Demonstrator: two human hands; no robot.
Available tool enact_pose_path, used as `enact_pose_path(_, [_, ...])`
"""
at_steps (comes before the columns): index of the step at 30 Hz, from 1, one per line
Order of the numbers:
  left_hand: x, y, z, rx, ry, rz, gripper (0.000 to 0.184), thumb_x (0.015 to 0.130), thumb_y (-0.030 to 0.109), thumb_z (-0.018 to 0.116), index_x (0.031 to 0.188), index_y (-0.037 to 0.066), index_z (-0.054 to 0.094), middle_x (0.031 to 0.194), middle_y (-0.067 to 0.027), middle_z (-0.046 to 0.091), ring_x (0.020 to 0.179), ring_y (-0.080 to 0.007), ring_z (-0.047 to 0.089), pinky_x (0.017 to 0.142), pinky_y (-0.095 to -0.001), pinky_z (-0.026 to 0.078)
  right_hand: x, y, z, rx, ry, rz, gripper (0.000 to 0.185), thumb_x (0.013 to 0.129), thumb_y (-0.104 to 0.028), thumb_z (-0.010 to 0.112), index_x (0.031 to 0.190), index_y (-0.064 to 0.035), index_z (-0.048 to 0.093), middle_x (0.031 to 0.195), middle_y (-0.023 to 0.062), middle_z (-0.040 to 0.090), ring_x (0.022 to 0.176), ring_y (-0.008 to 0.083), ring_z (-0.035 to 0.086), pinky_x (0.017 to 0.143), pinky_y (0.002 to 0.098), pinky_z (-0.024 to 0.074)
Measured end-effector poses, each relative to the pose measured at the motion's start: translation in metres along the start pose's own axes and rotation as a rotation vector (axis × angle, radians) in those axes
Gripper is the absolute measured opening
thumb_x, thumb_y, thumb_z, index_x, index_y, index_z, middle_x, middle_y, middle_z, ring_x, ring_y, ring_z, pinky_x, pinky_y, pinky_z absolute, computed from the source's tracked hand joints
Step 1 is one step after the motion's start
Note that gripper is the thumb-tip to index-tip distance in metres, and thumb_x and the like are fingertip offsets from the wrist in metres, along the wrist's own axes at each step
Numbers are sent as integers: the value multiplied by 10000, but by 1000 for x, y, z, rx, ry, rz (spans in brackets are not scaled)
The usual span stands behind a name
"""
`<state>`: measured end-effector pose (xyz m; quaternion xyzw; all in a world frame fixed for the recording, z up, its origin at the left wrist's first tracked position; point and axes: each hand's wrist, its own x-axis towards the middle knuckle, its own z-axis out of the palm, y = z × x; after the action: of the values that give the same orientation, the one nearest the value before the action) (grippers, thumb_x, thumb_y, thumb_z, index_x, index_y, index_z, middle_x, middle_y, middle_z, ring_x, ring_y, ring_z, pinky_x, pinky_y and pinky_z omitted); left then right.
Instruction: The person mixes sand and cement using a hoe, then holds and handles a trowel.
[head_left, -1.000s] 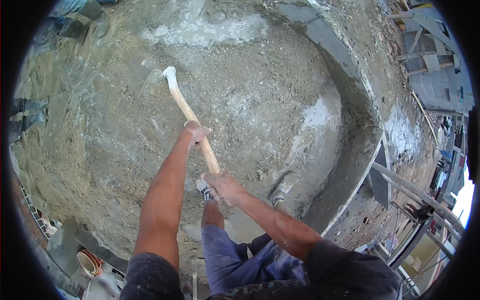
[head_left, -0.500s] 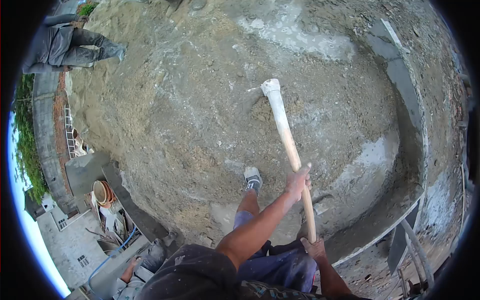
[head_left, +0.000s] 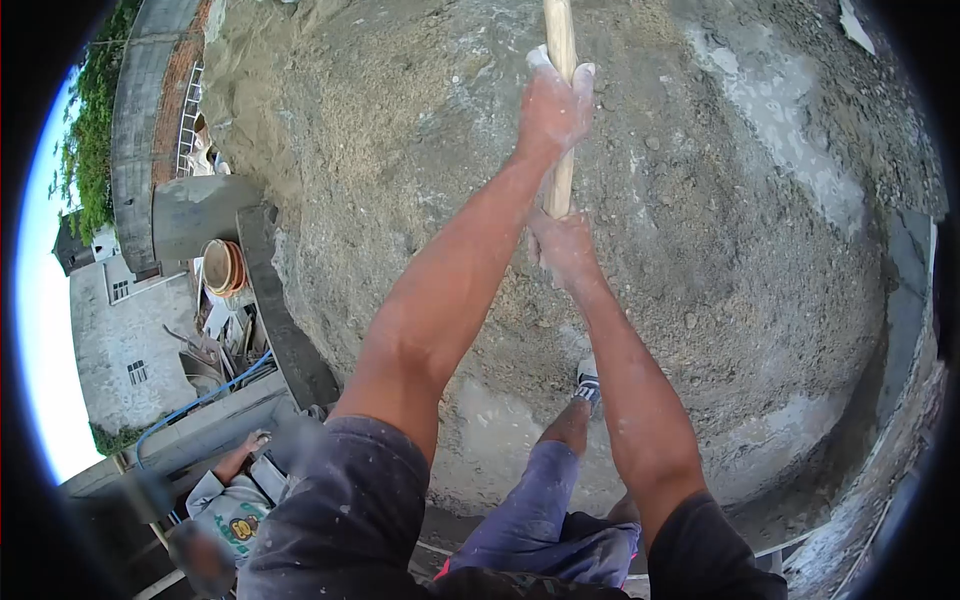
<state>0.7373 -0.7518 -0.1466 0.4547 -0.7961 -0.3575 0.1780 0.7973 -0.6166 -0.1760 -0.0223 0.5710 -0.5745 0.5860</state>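
Both my hands grip the pale wooden handle of a hoe point(head_left: 561, 30), raised in front of me. My left hand point(head_left: 555, 112) is closed around the handle farther up, with whitish dust on its fingers. Below it, my right hand point(head_left: 566, 248) wraps the butt end. The hoe's head is out of view past the top edge. Under my hands spreads a broad mound of grey-brown sandy mix point(head_left: 420, 190), damp and lumpy. My foot in a grey shoe point(head_left: 588, 376) stands on it.
Wet, pale patches point(head_left: 790, 130) lie on the mix at right. A low concrete edge point(head_left: 290, 310) borders it at left, near stacked round tubs point(head_left: 222, 267) and a blue hose point(head_left: 205, 400). Another person point(head_left: 235, 515) is at lower left. A ladder point(head_left: 189, 120) leans at upper left.
The hoe has swung up and forward, so its head has left the view. Both arms are now stretched out ahead, and the camera view has shifted; the person at upper left is gone from view.
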Motion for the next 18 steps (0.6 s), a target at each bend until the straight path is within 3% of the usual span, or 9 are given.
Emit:
enact_pose_path(1, [3,-36,-4,176,9,-41,515,903,341,547,1159,-93,438,931,-299,627,908,-428,631,838,-458,497,15,8,16,29,-32,62,247,819,-205,638,682,-35,523,523,24,488,416,120,453,384,298,353])
enact_pose_path(3, [-2,-100,-3,456,-102,-255,514,912,409,492,1087,-70,556,990,-309,626,979,-426,617,858,-467,492,13,42,21,-6,-123,224,221,815,-184,624,693,-26,530,519,24,479,409,123,443,372,299,340])
enact_pose_path(4, [-14,-124,-1,466,-259,-405,460,902,386,498,937,-45,655,946,-257,661,944,-373,649,834,-437,513,6,54,19,-31,-166,294,208,813,-173,617,698,-21,533,517,24,474,406,124,438,365,300,334])
enact_pose_path(6, [-30,-171,18,575,-591,-311,351,862,301,554,817,-25,679,849,-223,680,841,-306,685,751,-401,541,-23,69,11,-3,-31,408,257,813,-205,638,668,-24,529,499,21,454,391,134,418,351,302,318])
enact_pose_path(9, [-92,-135,28,-66,-376,-831,281,806,253,642,743,-21,635,712,-172,652,734,-233,683,596,-379,543,-76,78,-27,-80,-73,430,323,807,-256,672,622,-37,523,497,28,471,399,148,446,361,325,340])
enact_pose_path(13, [-171,-108,50,-383,-288,-987,162,832,200,631,890,53,596,693,-44,548,569,-195,569,503,-367,500,-173,82,-81,-412,22,310,389,820,-314,663,644,16,556,495,63,505,407,186,495,401,354,395])
enact_pose_path(15, [-211,-95,68,-495,-265,-1061,156,851,219,628,862,77,564,722,-25,541,567,-174,549,484,-361,488,-227,95,-116,-516,-6,487,435,815,-356,655,679,49,576,592,162,592,511,264,589,495,376,470])
enact_pose_path(16, [-231,-96,77,-603,-219,-1098,155,858,225,621,835,91,547,709,-15,526,558,-164,532,477,-356,476,-255,160,-150,-721,-19,181,417,806,-365,659,769,43,583,690,208,619,622,308,625,576,403,494])
enact_pose_path(18, [-275,-99,96,-820,-128,-1163,179,874,237,609,779,120,512,684,5,496,539,-145,497,463,-346,452,-295,213,-196,-921,-16,12,415,799,-368,661,924,19,575,834,262,645,790,374,650,699,449,510])
